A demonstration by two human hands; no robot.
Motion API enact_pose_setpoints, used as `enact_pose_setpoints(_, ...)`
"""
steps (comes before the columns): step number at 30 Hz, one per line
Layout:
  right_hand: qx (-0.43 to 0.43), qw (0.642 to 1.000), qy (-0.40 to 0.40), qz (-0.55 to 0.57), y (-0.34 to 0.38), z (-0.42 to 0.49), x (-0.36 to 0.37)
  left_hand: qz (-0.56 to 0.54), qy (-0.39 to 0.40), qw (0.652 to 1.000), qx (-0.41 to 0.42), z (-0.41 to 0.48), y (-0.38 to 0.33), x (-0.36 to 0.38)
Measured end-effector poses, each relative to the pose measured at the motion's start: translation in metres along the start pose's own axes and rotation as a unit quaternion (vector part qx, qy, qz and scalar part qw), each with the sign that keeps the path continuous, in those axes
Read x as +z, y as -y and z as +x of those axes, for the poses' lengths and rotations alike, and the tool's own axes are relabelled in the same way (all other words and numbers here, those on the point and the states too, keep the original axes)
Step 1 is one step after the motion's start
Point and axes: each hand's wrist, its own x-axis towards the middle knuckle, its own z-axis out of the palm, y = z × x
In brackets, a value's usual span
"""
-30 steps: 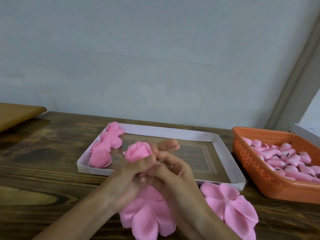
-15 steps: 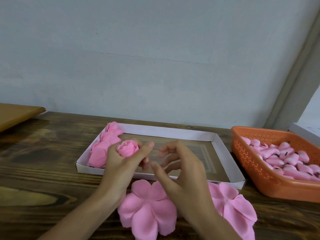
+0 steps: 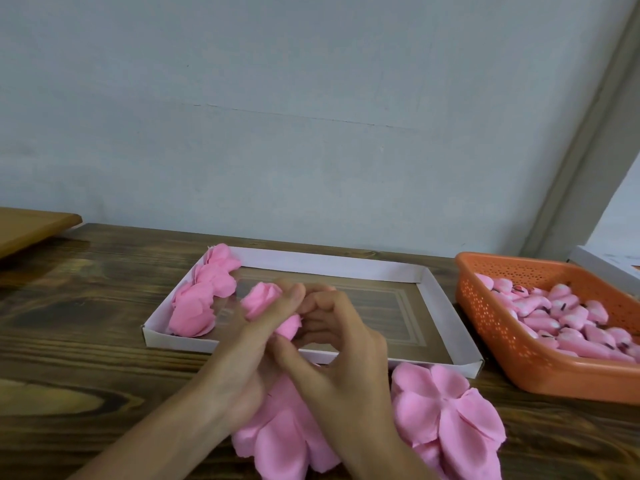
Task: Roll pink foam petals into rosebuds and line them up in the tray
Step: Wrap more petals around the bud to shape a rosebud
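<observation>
Rosebud [image 3: 261,301]: part-rolled, held over tray [image 3: 329,268], left half. Left hand [image 3: 242,358] grasps it; right hand [image 3: 346,358] apparently pinches its base. Step: tightening the roll. Next: seat it beside finished buds [image 3: 204,299], then a gentle release.

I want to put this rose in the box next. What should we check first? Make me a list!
1. Left hand grips the rosebud: ok.
2. Right hand pinches its lower end: ok.
3. Rosebud rolled tight all the way down: cannot tell, the fingers hide its base.
4. Bare floor in the white tray beside the row: ok.
5. Finished rosebuds sit in a line along the tray's left wall: ok.
6. Flat petals wait on the wooden table for the next roll: ok.
</observation>
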Motion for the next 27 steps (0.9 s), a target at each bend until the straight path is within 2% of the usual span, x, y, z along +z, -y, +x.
enact_pose_setpoints(3, 0.081, 0.991, 0.035, 0.102, 0.003, 0.002, -0.002, -0.005, 0.063, 0.998, -0.009, -0.001, -0.004, -0.001)
enact_pose_setpoints(6, 0.203, 0.941, 0.086, 0.255, 0.008, 0.002, 0.001, -0.013, 0.079, 0.996, -0.024, -0.001, -0.007, -0.004)
enact_pose_setpoints(8, 0.256, 0.91, 0.12, 0.303, 0.01, 0.002, 0.002, -0.021, 0.077, 0.996, -0.023, -0.001, -0.009, -0.005)
enact_pose_setpoints(9, 0.255, 0.914, 0.134, 0.284, 0.01, 0.002, 0.001, -0.026, 0.072, 0.997, -0.021, 0.0, -0.009, -0.005)
enact_pose_setpoints(10, 0.235, 0.934, 0.136, 0.231, 0.008, 0.002, -0.001, -0.024, 0.059, 0.998, -0.018, 0.0, -0.01, -0.004)
enact_pose_setpoints(12, 0.158, 0.976, 0.107, 0.101, 0.003, 0.001, -0.005, -0.02, 0.019, 1.0, -0.001, 0.001, -0.01, -0.003)
enact_pose_setpoints(13, 0.131, 0.985, 0.088, 0.077, 0.001, 0.001, -0.006, -0.016, -0.001, 1.0, 0.012, 0.001, -0.01, -0.003)
enact_pose_setpoints(15, 0.106, 0.987, 0.064, 0.098, -0.001, 0.001, -0.005, 0.0, -0.017, 1.0, 0.019, 0.002, -0.007, -0.001)
enact_pose_setpoints(18, 0.092, 0.989, 0.04, 0.107, 0.0, -0.001, 0.002, 0.004, -0.006, 1.0, -0.022, -0.002, -0.001, 0.003)
enact_pose_setpoints(21, 0.146, 0.976, 0.033, 0.161, 0.0, 0.0, 0.003, 0.0, 0.02, 0.999, -0.031, -0.003, -0.001, 0.004)
enact_pose_setpoints(25, 0.256, 0.903, 0.096, 0.33, 0.002, 0.002, 0.0, -0.046, 0.041, 0.997, -0.051, -0.001, -0.003, -0.003)
enact_pose_setpoints(26, 0.261, 0.895, 0.104, 0.347, 0.003, 0.001, 0.0, -0.033, 0.051, 0.997, -0.047, 0.0, -0.002, -0.004)
enact_pose_setpoints(27, 0.252, 0.902, 0.105, 0.334, 0.003, 0.001, 0.0, -0.03, 0.05, 0.997, -0.044, 0.0, -0.002, -0.003)
